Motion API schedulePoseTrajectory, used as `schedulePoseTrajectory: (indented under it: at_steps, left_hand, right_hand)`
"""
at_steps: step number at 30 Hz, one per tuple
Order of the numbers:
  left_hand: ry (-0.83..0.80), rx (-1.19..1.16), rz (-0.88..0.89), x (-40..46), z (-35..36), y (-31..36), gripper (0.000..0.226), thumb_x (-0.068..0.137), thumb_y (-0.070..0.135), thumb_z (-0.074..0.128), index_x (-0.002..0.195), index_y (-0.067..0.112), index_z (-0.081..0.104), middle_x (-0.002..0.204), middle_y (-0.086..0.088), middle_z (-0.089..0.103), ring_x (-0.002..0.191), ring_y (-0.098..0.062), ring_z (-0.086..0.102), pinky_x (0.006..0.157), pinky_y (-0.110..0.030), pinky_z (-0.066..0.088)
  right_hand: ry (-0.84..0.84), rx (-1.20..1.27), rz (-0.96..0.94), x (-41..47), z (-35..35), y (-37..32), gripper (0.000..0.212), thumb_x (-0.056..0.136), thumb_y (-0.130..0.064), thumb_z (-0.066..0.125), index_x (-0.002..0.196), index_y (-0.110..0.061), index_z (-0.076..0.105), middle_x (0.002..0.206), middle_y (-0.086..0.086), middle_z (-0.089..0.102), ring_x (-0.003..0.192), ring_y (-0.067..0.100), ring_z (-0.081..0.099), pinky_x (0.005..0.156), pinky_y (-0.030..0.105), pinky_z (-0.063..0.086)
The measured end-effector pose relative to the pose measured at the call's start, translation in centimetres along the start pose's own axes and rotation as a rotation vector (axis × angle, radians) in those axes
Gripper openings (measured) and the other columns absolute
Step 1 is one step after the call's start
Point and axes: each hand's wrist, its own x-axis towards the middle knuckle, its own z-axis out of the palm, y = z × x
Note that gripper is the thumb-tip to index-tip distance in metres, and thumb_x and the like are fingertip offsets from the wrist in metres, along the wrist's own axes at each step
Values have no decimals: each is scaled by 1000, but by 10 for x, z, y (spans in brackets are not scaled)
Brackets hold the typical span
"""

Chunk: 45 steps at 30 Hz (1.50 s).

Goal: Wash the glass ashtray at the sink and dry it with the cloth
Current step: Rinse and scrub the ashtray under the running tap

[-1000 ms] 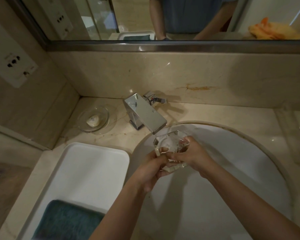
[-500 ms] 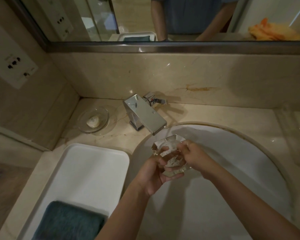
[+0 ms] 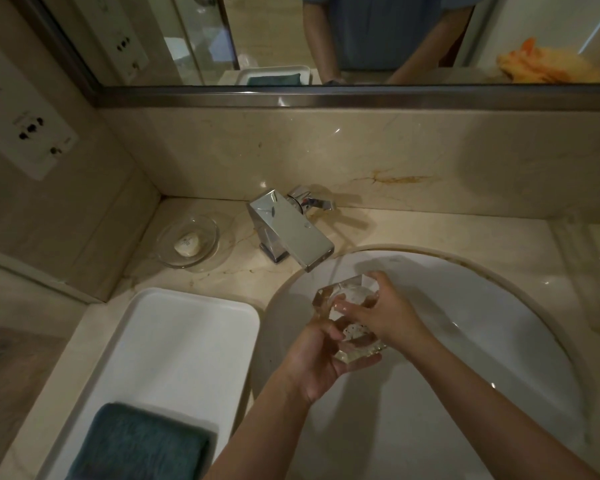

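Over the basin, a glass ashtray rinsed under the tap.

At the left, a teal cloth (image 3: 136, 445) lay folded in a white tray (image 3: 174, 327), beyond it a soap dish (image 3: 189, 241). Right of these, the faucet (image 3: 290, 230) ran a thin stream into the sink (image 3: 499, 306). The left hand (image 3: 321, 358) cupped the glass ashtray (image 3: 349, 322) from below, fingers curled round its edge; the right hand (image 3: 385, 315) gripped its far rim, fingers inside the bowl. Wet, heavy glass could likely slip and chip against the porcelain.
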Motion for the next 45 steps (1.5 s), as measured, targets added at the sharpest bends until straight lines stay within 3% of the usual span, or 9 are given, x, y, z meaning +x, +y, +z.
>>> schedulePoseTrajectory:
  at_steps: [3, 8, 12, 18, 24, 28, 33, 40, 45]
  left_hand:
    - [5, -22, 0, 1, 1, -1, 62, 72, -11, 26, 124, 13, 52, 111, -14, 68, 90, -36, 66, 72, -48, 58]
    - [33, -15, 72, 4, -1, 7, 60, 72, -14, 27, 114, 19, 55, 105, -8, 73, 94, -36, 66, 70, -48, 58]
    - [44, 73, 115, 6, -2, 14, 66, 68, -15, 30, 117, 21, 54, 108, -5, 72, 96, -31, 68, 75, -49, 57]
    - [26, 238, 180, 1, 6, 17, 51, 80, -9, 41, 118, 21, 59, 109, -8, 71, 95, -28, 69, 75, -42, 58]
    - [71, 461, 280, -3, 15, 18, 37, 87, 1, 55, 113, 27, 59, 117, 3, 68, 105, -21, 66, 90, -45, 51]
    - [31, 590, 332, -5, 22, 17, 29, 89, 4, 55, 105, 27, 62, 107, 4, 70, 101, -17, 67, 81, -37, 56]
    - [71, 649, 455, -7, 31, 15, 27, 92, 7, 51, 108, 27, 61, 106, 5, 69, 98, -10, 67, 73, -24, 56]
    - [160, 868, 507, -9, 41, 0, 44, 94, 18, 47, 127, 46, 43, 133, 16, 52, 120, -2, 51, 104, -32, 43]
    - [-5, 864, 348, -19, 44, 3, 55, 94, 29, 50, 140, 44, 23, 144, 25, 25, 136, -1, 25, 113, -26, 25]
  right_hand:
    - [75, -50, -58, -1, 1, -1, 50, 83, -49, 56, 125, -25, 43, 98, 7, 69, 96, 30, 64, 88, 49, 49]
    - [66, 46, -68, -11, 0, 3, 36, 94, -38, 42, 123, -19, 50, 108, 8, 68, 105, 28, 62, 98, 50, 42]
    - [-103, 331, 55, -23, -1, 8, 21, 93, -30, 50, 112, -23, 55, 104, 5, 68, 93, 20, 66, 73, 35, 55]
    - [-289, 492, 45, -32, -10, 23, 39, 86, -21, 62, 120, -34, 49, 114, -3, 65, 104, 13, 62, 81, 30, 50]
    - [-210, 613, 25, -30, -18, 22, 19, 92, -14, 52, 103, -27, 61, 105, 0, 66, 94, 12, 62, 74, 26, 48]
    - [-194, 692, -11, -26, -21, 16, 17, 89, -16, 54, 102, -15, 66, 96, 9, 70, 80, 16, 67, 71, 32, 53]
    - [-60, 751, 4, -21, -9, 12, 30, 92, -34, 48, 109, -13, 63, 109, 15, 69, 100, 29, 65, 89, 48, 49]
    - [99, 893, 38, -14, 18, -8, 41, 99, -31, 35, 139, -25, 31, 122, 6, 55, 103, 18, 58, 83, 28, 45]
    - [-66, 1090, 141, -19, 11, -6, 32, 98, -31, 33, 91, -18, 61, 83, -5, 67, 76, 8, 64, 64, 25, 50]
